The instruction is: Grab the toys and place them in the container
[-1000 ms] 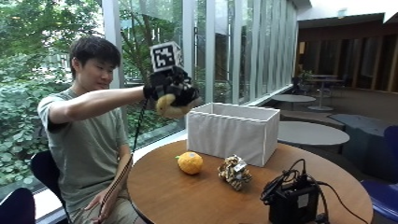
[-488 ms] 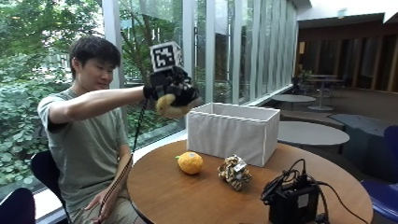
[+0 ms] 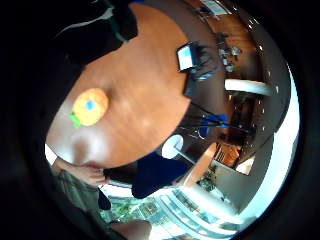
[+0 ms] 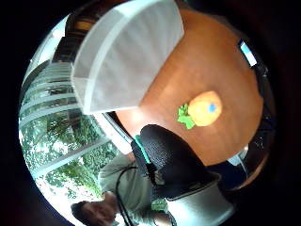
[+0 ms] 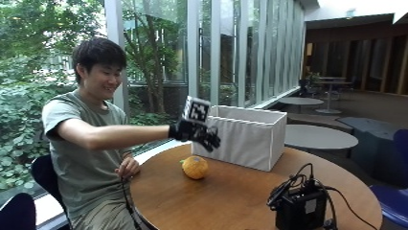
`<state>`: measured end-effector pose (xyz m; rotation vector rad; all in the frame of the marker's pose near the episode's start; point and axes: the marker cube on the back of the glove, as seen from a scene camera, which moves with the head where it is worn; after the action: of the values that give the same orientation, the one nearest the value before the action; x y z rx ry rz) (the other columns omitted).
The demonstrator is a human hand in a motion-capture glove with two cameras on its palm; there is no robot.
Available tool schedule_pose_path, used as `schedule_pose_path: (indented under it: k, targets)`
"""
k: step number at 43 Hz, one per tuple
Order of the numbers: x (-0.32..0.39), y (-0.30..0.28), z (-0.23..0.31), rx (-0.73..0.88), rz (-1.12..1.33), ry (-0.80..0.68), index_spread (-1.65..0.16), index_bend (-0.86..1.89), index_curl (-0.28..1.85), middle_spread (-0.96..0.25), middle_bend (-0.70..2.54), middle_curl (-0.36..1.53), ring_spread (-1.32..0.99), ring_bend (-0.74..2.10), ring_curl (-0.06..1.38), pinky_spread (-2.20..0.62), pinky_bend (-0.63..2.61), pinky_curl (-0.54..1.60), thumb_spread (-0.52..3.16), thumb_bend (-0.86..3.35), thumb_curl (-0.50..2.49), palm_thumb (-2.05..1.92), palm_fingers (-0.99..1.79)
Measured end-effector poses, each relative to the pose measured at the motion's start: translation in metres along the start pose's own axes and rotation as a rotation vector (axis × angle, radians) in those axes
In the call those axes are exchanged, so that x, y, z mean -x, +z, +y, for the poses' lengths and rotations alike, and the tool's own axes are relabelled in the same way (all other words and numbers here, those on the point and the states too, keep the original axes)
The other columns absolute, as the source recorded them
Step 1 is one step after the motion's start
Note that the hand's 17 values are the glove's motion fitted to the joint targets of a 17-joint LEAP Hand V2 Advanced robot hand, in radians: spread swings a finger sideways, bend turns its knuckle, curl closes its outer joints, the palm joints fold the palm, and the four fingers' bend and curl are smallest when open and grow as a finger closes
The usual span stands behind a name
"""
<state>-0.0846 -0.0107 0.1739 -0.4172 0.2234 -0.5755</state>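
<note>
An orange plush toy with a green leaf lies on the round wooden table, just in front of the white fabric container. My gloved right hand hangs in the air in front of the container's left end, a little above the toy. Its fingers droop loosely and hold nothing. The thumb side palm view shows the gloved thumb, the container and the toy below. The little finger side view shows the toy on the table.
A black device with cables stands at the table's near right and also shows as the device. The person's bare left hand rests at the table's left edge. Glass windows stand behind, and other tables farther right.
The outside camera has moved. My hand was raised beside the container holding a yellowish thing; now it is lower and holds nothing. The crumpled toy beside the orange one no longer shows on the table.
</note>
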Motion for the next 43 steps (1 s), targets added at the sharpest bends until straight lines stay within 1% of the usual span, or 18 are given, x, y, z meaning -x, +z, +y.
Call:
schedule_pose_path:
  k: [1,3,6,9,10,12,13,15,16,17,20,26,33,37,39,40,43]
  targets:
    - [-0.001,0.025,-0.005,0.024,0.014,0.029,-0.27,0.13,0.33,-0.09,0.14,0.47,-0.04,0.54,0.28,0.01,1.02,0.32,1.13,-0.06,0.31,-0.07,-0.13]
    - [0.007,0.059,-0.018,0.064,-0.015,0.134,-0.28,0.13,0.33,-0.08,0.14,0.45,-0.04,0.52,0.28,0.01,1.02,0.33,1.13,-0.06,0.30,-0.07,-0.12]
    - [0.036,0.092,-0.037,0.080,-0.149,0.246,-0.28,0.14,0.32,-0.07,0.11,0.43,-0.03,0.50,0.27,0.02,1.06,0.34,1.13,-0.06,0.29,-0.07,-0.13]
    - [0.072,0.112,-0.056,-0.043,-0.334,0.363,-0.29,0.19,0.33,-0.05,0.08,0.39,-0.01,0.51,0.28,0.02,1.10,0.34,1.12,-0.07,0.28,-0.08,-0.09]
    - [0.082,0.114,-0.059,-0.086,-0.342,0.372,-0.29,0.25,0.35,-0.04,0.09,0.39,-0.02,0.55,0.29,0.02,1.06,0.33,1.13,-0.06,0.28,-0.08,0.00]
    - [0.098,0.119,-0.063,-0.137,-0.312,0.364,-0.29,0.33,0.37,-0.05,0.10,0.37,-0.03,0.61,0.29,0.02,1.02,0.32,1.13,-0.06,0.28,-0.07,0.13]
    - [0.102,0.121,-0.064,-0.153,-0.299,0.361,-0.29,0.41,0.39,-0.06,0.17,0.38,-0.06,0.70,0.31,0.01,0.95,0.30,1.14,-0.04,0.28,-0.04,0.34]
    - [0.106,0.123,-0.066,-0.190,-0.296,0.359,-0.27,0.45,0.37,-0.11,0.33,0.41,-0.11,0.76,0.29,-0.03,0.83,0.24,1.19,0.00,0.29,0.02,0.63]
    - [0.106,0.123,-0.066,-0.212,-0.301,0.358,-0.26,0.45,0.36,-0.12,0.35,0.41,-0.13,0.77,0.28,-0.05,0.81,0.23,1.20,0.00,0.30,0.02,0.66]
    - [0.105,0.123,-0.067,-0.232,-0.308,0.357,-0.25,0.46,0.38,-0.13,0.43,0.44,-0.15,0.80,0.30,-0.09,0.78,0.23,1.23,0.01,0.30,0.03,0.74]
    - [0.103,0.122,-0.068,-0.276,-0.329,0.352,-0.22,0.48,0.41,-0.15,0.49,0.48,-0.19,0.90,0.35,-0.15,0.75,0.24,1.30,0.03,0.31,0.08,0.86]
    - [0.103,0.120,-0.075,-0.350,-0.316,0.346,-0.19,0.45,0.46,-0.19,0.56,0.53,-0.25,1.00,0.42,-0.24,0.81,0.29,1.34,0.12,0.38,0.26,0.92]
    - [0.105,0.118,-0.086,-0.395,-0.285,0.347,-0.21,0.47,0.51,-0.20,0.63,0.60,-0.30,1.09,0.47,-0.31,0.95,0.36,1.21,0.18,0.49,0.45,1.09]
    - [0.101,0.115,-0.091,-0.369,-0.318,0.372,-0.22,0.54,0.57,-0.21,0.71,0.65,-0.32,1.13,0.50,-0.34,1.01,0.40,1.14,0.18,0.54,0.49,1.14]
    - [0.096,0.112,-0.091,-0.338,-0.349,0.373,-0.22,0.55,0.58,-0.21,0.73,0.67,-0.33,1.14,0.51,-0.35,1.03,0.42,1.11,0.17,0.56,0.50,1.09]
    - [0.092,0.109,-0.091,-0.320,-0.366,0.372,-0.22,0.59,0.60,-0.22,0.78,0.69,-0.34,1.16,0.52,-0.35,1.03,0.43,1.10,0.17,0.57,0.50,1.15]
    - [0.080,0.097,-0.089,-0.279,-0.390,0.385,-0.23,0.65,0.64,-0.23,0.83,0.72,-0.35,1.19,0.54,-0.36,1.06,0.45,1.05,0.16,0.60,0.51,1.15]
